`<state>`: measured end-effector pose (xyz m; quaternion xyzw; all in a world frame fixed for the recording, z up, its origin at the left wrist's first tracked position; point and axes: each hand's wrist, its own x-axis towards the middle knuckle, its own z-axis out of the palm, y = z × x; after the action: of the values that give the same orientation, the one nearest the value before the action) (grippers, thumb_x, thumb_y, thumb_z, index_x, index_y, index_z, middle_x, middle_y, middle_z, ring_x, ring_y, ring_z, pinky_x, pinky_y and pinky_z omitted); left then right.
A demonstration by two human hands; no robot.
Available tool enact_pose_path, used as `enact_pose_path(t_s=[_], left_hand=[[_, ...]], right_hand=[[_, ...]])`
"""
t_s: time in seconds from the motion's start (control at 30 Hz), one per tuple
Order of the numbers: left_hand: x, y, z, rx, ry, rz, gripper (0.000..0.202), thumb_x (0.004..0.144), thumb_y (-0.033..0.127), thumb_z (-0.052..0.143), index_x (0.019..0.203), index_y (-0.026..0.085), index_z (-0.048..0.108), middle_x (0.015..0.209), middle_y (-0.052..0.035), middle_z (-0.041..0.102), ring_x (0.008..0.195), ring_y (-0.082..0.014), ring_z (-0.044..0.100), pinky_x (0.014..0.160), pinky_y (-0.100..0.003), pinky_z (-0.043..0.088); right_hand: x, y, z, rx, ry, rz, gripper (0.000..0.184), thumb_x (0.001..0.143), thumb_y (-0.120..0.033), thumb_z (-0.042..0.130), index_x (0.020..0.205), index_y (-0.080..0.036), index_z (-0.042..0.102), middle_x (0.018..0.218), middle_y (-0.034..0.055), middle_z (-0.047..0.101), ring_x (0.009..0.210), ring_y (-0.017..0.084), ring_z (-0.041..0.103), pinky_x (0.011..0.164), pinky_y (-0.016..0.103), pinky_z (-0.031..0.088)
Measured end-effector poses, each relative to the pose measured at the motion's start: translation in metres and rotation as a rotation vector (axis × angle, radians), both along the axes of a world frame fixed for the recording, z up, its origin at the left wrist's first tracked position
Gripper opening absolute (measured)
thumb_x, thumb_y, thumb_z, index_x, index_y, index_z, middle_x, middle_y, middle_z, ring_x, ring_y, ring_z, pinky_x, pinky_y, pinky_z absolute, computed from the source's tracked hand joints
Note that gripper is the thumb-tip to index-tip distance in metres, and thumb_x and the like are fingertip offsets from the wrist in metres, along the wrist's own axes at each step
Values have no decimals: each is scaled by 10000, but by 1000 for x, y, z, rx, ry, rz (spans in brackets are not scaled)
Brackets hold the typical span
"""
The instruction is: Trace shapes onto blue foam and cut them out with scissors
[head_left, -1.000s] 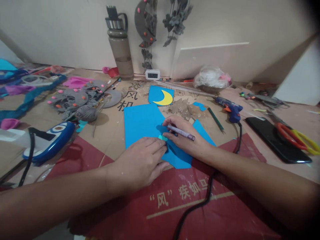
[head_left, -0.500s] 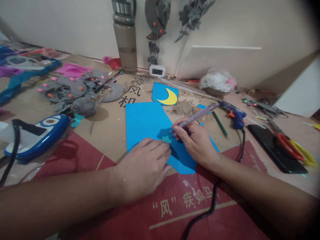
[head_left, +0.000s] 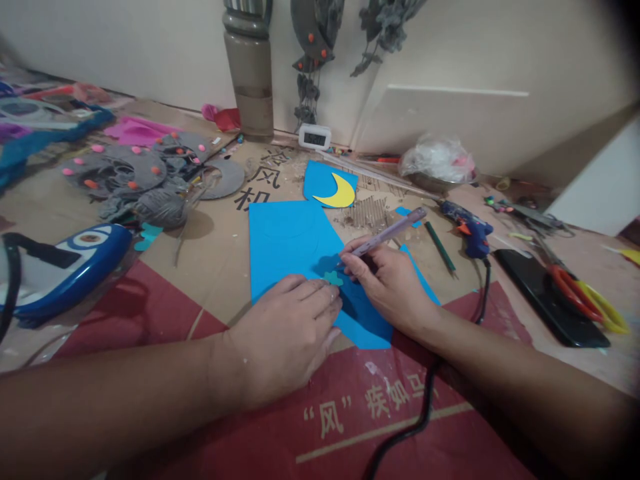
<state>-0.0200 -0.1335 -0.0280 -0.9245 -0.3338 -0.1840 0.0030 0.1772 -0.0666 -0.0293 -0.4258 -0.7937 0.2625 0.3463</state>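
Right hand (head_left: 390, 283) shifted away from the left hand (head_left: 285, 333), pen (head_left: 387, 233) swung to slant up and away beyond the grip, teal flower (head_left: 331, 277) just left of the grip less covered than before

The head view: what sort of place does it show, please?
Probably a handicraft workspace: a purple pen held over a blue sheet, and a glue gun lying nearby, suggest it.
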Motion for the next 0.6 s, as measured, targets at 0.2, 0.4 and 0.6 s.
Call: enact_pose_path(t_s=[0.2, 0.4, 0.6], left_hand=[[0, 0, 2, -2, 2, -3, 338, 1018, 255, 423, 1166, 88, 677, 1181, -140, 723, 1093, -299, 651, 889, -462, 467], [0, 0, 1, -5, 7, -2, 359, 1027, 259, 396, 1171, 88, 677, 1179, -148, 722, 1107, -301, 646, 894, -467, 463], [0, 0, 0, 8, -4, -3, 352, 1022, 257, 406, 1158, 91, 685, 1183, -137, 727, 1098, -291, 649, 899, -456, 459]], right_hand=[[0, 0, 0, 24, -14, 9, 254, 1006, -403, 536, 941, -185, 648, 889, 51, 711, 742, 177, 651, 710, 331, 507], [-1, 0, 0, 30, -34, 11, 245, 1011, -396, 527, 945, -188, 640, 875, 46, 707, 739, 175, 651, 702, 323, 498], [-1, -1, 1, 49, -45, 24, 235, 1012, -376, 535, 939, -178, 638, 885, 50, 708, 744, 172, 653, 698, 313, 493]])
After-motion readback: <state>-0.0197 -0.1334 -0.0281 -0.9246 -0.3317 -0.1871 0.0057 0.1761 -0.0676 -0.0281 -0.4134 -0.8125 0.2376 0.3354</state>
